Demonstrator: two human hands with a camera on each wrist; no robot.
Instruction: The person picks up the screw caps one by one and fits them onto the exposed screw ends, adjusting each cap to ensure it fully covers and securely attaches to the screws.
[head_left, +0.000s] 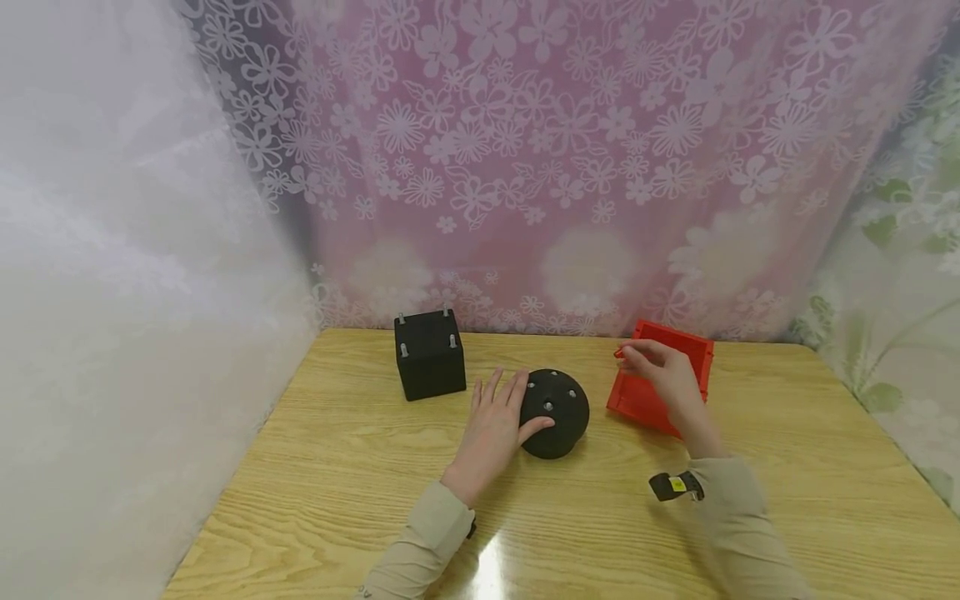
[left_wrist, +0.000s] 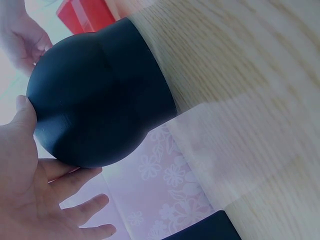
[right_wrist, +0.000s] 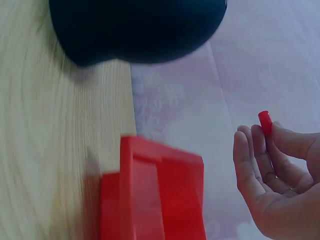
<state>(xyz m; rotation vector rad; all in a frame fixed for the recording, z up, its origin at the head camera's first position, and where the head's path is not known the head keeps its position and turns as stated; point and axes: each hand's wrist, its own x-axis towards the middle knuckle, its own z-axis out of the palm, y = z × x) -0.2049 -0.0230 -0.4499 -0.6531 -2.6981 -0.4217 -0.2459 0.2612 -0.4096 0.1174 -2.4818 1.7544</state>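
A black rounded body (head_left: 558,437) with a dome-shaped top stands on the table, with several small metal bits set in its upper face. My left hand (head_left: 491,425) rests against its left side, fingers straight and thumb laid across the near side. In the left wrist view, the thumb and index finger touch the smooth dome (left_wrist: 90,110) while the other fingers are spread off it. Between thumb and fingertips, my right hand (head_left: 667,383) pinches a small red cylindrical piece (right_wrist: 265,122). That hand is raised above an open red box (head_left: 637,408).
To the left, a black cube-shaped block (head_left: 433,371) stands near the back edge, with metal pins upright at its top corners. A pink flowered curtain (head_left: 487,167) hangs behind the wooden table (head_left: 337,483). White sheeting (head_left: 135,292) borders the left side.
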